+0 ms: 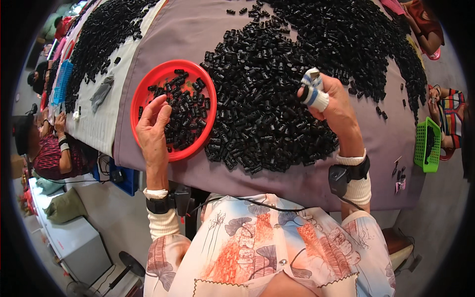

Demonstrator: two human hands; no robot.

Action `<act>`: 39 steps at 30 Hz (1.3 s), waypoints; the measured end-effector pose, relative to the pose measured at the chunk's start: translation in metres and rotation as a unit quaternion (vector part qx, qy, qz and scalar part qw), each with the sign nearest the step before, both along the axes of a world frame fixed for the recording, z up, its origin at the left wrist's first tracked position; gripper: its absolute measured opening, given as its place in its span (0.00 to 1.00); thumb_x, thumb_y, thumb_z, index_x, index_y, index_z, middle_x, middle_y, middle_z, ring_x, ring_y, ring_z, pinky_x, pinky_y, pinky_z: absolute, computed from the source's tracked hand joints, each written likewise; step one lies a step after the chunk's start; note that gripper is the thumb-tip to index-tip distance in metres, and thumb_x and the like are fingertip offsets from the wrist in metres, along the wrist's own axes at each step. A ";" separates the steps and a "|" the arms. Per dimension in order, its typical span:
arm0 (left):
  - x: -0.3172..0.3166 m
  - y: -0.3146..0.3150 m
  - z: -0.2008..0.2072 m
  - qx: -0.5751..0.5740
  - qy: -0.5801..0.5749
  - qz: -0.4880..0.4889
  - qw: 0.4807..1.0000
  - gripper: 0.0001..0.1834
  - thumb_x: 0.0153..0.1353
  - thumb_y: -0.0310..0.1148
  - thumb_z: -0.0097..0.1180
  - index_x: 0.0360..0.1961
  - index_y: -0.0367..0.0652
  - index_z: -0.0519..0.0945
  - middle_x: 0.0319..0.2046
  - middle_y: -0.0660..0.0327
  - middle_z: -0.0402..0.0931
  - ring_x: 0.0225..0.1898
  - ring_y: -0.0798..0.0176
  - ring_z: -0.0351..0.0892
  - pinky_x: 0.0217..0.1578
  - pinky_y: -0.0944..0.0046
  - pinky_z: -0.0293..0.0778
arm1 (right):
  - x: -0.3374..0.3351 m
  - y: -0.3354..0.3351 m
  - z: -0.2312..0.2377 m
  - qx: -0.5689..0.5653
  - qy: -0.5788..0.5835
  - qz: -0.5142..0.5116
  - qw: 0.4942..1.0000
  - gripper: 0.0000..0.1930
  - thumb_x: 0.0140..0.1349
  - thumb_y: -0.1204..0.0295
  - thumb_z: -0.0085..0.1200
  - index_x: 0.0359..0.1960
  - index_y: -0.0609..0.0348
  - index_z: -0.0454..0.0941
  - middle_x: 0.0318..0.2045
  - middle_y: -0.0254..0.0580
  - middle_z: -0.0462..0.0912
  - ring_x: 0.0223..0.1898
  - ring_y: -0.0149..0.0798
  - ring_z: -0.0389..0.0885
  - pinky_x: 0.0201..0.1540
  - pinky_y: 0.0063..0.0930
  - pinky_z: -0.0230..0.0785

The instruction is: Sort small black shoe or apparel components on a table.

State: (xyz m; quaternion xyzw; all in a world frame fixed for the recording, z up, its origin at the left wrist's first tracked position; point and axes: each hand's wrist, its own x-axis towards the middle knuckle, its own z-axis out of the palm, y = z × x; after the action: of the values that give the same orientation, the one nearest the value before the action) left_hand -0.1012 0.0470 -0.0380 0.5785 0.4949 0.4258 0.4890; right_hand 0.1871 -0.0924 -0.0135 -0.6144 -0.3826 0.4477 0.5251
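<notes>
left hand (153, 126): loosely parted, nothing visible between fingers, over red tray (153, 75) | right hand (337, 101): curled, cloth-wrapped fingers, grip unclear, above heap | black pieces (262, 114): in tray, heaped beside | risk: left wrist catching rim, tipping tray

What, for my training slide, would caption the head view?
Left hand over a red tray, right hand above piled black parts.
</notes>
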 end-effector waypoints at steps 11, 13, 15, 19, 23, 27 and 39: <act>0.124 -0.059 -0.013 0.252 0.139 -0.335 0.897 0.11 0.47 0.24 0.59 0.35 0.39 0.78 0.28 0.58 0.71 0.32 0.61 0.73 0.33 0.66 0.70 | 0.009 -0.009 -0.007 -0.026 -0.060 -0.015 0.998 0.08 0.53 0.66 0.57 0.26 0.57 0.74 0.12 0.23 0.65 0.11 0.17 0.59 0.12 0.13 0.48; 0.141 -0.064 -0.017 0.302 0.169 -0.338 0.875 0.11 0.44 0.24 0.59 0.32 0.41 0.77 0.28 0.57 0.69 0.34 0.54 0.69 0.36 0.58 0.67 | 0.013 -0.012 -0.012 -0.018 -0.048 -0.018 0.999 0.08 0.53 0.66 0.57 0.27 0.57 0.75 0.12 0.23 0.65 0.11 0.17 0.59 0.12 0.13 0.48; 0.148 -0.063 -0.026 0.322 0.199 -0.357 0.854 0.10 0.44 0.24 0.60 0.32 0.41 0.76 0.28 0.58 0.69 0.33 0.55 0.69 0.35 0.59 0.67 | 0.018 -0.017 -0.016 -0.029 -0.045 -0.024 0.998 0.09 0.53 0.66 0.57 0.27 0.57 0.75 0.13 0.23 0.66 0.11 0.17 0.60 0.12 0.13 0.48; 0.152 -0.062 -0.028 0.336 0.220 -0.379 0.834 0.09 0.44 0.24 0.59 0.30 0.42 0.76 0.26 0.59 0.67 0.32 0.54 0.68 0.35 0.58 0.67 | 0.021 -0.020 -0.016 -0.042 -0.050 -0.033 0.997 0.09 0.53 0.65 0.57 0.27 0.57 0.75 0.13 0.24 0.67 0.12 0.17 0.60 0.12 0.13 0.48; 0.148 -0.058 -0.025 0.354 0.241 -0.372 0.824 0.09 0.46 0.25 0.59 0.31 0.40 0.76 0.25 0.60 0.69 0.30 0.60 0.70 0.33 0.64 0.68 | 0.019 -0.017 -0.022 -0.030 -0.016 -0.015 0.999 0.09 0.53 0.65 0.58 0.27 0.57 0.75 0.13 0.23 0.66 0.12 0.17 0.60 0.12 0.13 0.48; 0.131 -0.046 -0.004 -0.113 -0.038 -0.342 0.932 0.08 0.54 0.27 0.56 0.34 0.36 0.77 0.28 0.62 0.76 0.27 0.71 0.74 0.30 0.72 0.70 | 0.008 -0.011 -0.011 0.013 -0.038 0.007 0.999 0.08 0.52 0.67 0.59 0.26 0.56 0.73 0.14 0.22 0.66 0.12 0.16 0.60 0.13 0.12 0.49; 0.080 -0.052 0.010 -0.403 -0.440 -0.243 0.765 0.09 0.61 0.28 0.49 0.41 0.37 0.73 0.31 0.59 0.75 0.29 0.68 0.74 0.34 0.65 0.73 | -0.049 0.027 0.013 0.127 -0.121 0.058 0.983 0.13 0.49 0.76 0.58 0.38 0.62 0.74 0.28 0.33 0.79 0.27 0.23 0.73 0.31 0.18 0.68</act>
State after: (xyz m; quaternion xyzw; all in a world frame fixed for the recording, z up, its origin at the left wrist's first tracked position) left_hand -0.0215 -0.0055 -0.0279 0.1783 0.1950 0.2620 0.9282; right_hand 0.1378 -0.0654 -0.0002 -0.5691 -0.5319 0.3475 0.5219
